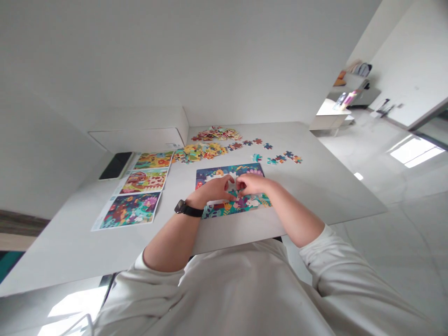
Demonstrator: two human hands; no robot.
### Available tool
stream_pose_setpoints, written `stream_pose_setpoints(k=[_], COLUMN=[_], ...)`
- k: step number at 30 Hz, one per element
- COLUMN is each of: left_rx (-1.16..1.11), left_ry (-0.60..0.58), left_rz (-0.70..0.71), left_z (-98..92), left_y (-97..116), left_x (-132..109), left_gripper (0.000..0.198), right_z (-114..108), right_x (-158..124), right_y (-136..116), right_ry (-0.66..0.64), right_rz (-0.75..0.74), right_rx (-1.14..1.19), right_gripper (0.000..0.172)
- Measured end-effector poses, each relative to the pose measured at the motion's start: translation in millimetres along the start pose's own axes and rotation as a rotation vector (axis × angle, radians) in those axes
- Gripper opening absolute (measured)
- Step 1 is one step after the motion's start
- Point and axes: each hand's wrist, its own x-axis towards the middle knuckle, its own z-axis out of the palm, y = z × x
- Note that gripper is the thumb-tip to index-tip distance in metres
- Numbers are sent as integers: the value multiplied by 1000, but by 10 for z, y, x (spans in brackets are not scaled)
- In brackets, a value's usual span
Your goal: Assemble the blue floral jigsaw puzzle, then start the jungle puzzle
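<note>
A partly assembled jigsaw puzzle [224,210] lies near the table's front edge, its border joined around a pale gap in the middle. Over its left half rests my left hand [217,189], thumb and index finger curved apart, with nothing visible between them. My right hand [249,184] comes in from the right, fingers bent down and closed at a small puzzle piece near the gap's right side. The fingertips mostly cover that piece. Part of the picture is hidden beneath both hands.
Loose dark and teal pieces [280,159] lie beyond the puzzle. A yellow pile [203,152] and a reddish pile [217,134] sit farther back. Three printed reference pictures [131,208], a dark phone [116,165] and a white box [140,137] are at left.
</note>
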Motion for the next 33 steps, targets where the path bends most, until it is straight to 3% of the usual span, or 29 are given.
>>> stream_pose_setpoints(k=[8, 12, 15, 18, 22, 29, 33], left_rx=[77, 107, 142, 189, 195, 101, 85], left_ry=[42, 54, 82, 118, 175, 387, 441], left_rz=[-38, -81, -100, -109, -102, -86, -84], left_z=[33, 39, 64, 106, 133, 63, 48], left_y=[100, 149, 173, 188, 178, 163, 191], left_x=[-24, -23, -14, 4, 29, 33, 17], left_gripper=[64, 62, 59, 52, 38, 26, 25], right_z=[29, -4, -134, -326, -522, -605, -569], right_x=[9, 1, -77, -226, -456, -797, -990], right_y=[7, 111, 349, 699, 1152, 1688, 1960], right_ry=[6, 43, 291, 523, 913, 1140, 1137], right_rz=[4, 18, 165, 326, 729, 985, 1073], right_rx=[32, 197, 323, 278, 176, 164, 43], right_gripper=[22, 18, 13, 20, 24, 42, 49])
